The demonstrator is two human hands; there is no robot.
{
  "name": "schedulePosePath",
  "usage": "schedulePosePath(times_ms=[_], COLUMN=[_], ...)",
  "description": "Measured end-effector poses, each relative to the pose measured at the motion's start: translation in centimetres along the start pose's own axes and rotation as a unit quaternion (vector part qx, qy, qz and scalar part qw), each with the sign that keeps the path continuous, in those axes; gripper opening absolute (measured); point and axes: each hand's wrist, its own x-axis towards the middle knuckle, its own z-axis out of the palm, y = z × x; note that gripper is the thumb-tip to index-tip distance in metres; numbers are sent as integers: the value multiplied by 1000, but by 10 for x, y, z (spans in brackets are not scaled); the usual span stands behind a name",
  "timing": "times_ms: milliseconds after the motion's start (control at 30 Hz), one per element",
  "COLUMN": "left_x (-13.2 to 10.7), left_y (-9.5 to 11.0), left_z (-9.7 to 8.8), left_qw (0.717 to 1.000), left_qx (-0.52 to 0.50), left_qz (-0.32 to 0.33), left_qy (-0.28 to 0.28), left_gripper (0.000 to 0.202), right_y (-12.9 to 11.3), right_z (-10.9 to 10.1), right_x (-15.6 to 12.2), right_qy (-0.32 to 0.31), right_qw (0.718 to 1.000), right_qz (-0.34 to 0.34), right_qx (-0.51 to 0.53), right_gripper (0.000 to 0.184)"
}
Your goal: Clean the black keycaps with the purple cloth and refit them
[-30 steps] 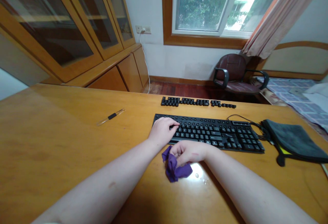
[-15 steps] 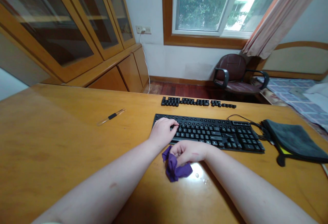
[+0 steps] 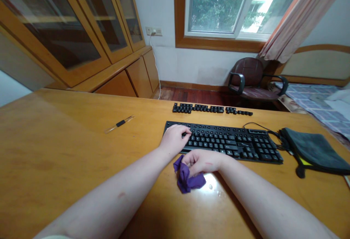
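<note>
A black keyboard lies on the wooden desk. My left hand rests on the keyboard's left end, fingers curled over the keys, holding nothing that I can see. Just in front of the keyboard, my right hand is closed on a crumpled purple cloth that hangs down onto the desk.
A row of loose black keycaps lies behind the keyboard. A thin tool with a black middle lies to the left. A dark folded cloth and the keyboard cable sit at the right. Beyond the desk stand a chair and cabinets.
Almost nothing: the fingers of my left hand have curled slightly on the keys. My right hand and the purple cloth stay where they were.
</note>
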Motion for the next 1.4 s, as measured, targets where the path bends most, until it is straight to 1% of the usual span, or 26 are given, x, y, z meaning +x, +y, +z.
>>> schedulePosePath(times_ms=[267, 400, 467, 733, 933, 1167, 1267, 1400], left_x=[-1, 0, 0, 2, 0, -8, -10, -10], left_y=[2, 4, 4, 2, 1, 10, 13, 16], left_z=[-2, -4, -5, -3, -2, -3, -4, -6], left_qw=[1000, 1000, 1000, 1000, 999, 997, 996, 994], left_qx=[18, 16, 16, 9, 16, 63, 69, 93], left_qz=[-5, -18, -18, -1, 14, 48, 53, 43], left_qy=[-4, -8, -11, -21, -27, -1, -8, -26], left_gripper=[9, 17, 18, 13, 16, 20, 23, 24], right_y=[2, 4, 4, 1, 0, 2, 4, 4], right_z=[-1, -2, -2, -1, 0, -2, -3, -3], right_x=[2, 2, 1, 1, 0, 1, 1, 1], right_qy=[-9, -11, -10, -4, -3, -2, -1, 9], right_qw=[1000, 1000, 1000, 1000, 1000, 1000, 1000, 1000], right_qz=[-4, -6, -4, -3, -4, 0, -2, 6], right_qx=[8, 7, 7, 2, -4, -2, 2, 5], right_gripper=[28, 26, 26, 28, 30, 28, 28, 29])
